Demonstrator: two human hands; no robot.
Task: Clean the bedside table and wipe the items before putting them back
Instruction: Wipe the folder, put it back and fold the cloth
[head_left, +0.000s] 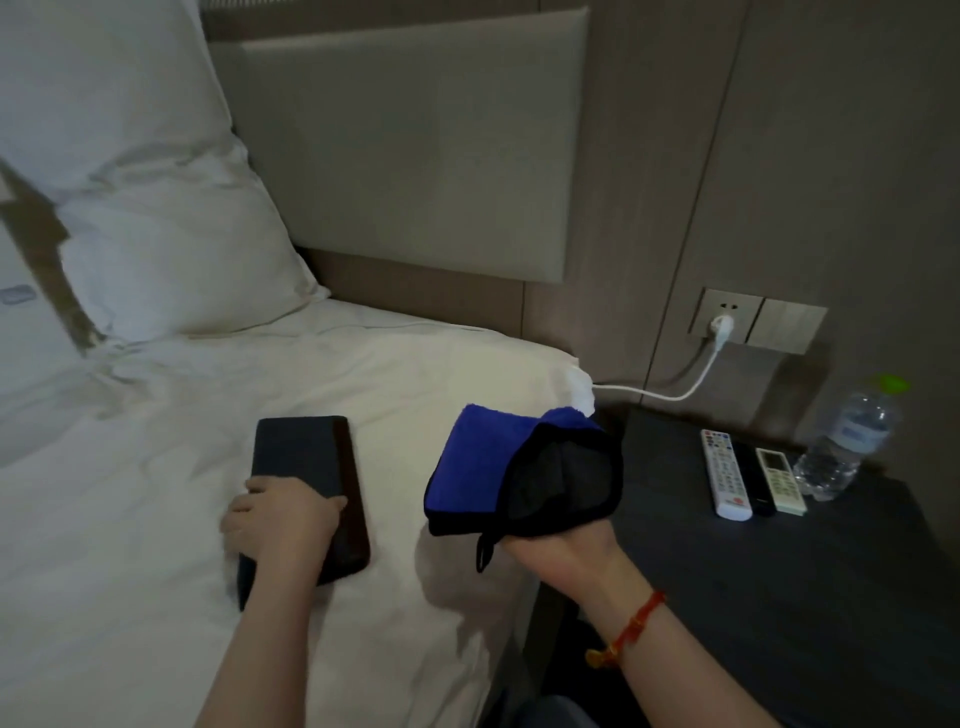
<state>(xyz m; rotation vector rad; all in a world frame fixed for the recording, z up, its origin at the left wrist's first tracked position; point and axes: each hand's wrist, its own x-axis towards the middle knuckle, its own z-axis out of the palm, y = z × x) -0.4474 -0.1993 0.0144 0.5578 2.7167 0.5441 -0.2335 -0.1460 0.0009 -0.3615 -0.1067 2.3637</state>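
Left hand (278, 522) grip: fingers curled over near end of dark flat case (306, 493), lying on bed (156, 467). Right hand (561, 545) grip: closed round bunched blue cloth (478, 457), raised between bed and counter (779, 571). Remotes (748, 480), water bottle (847, 441) sit on counter, beyond right grip.

Risks:
- Loose cloth swing toward counter may topple bottle.
- Edge-only left grip; case may slip on lift.

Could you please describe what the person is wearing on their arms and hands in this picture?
Both forearms are bare, with no sleeves or gloves in view. The right wrist carries a red braided string bracelet with a small gold-coloured charm. The left hand and right hand show no rings or watch.
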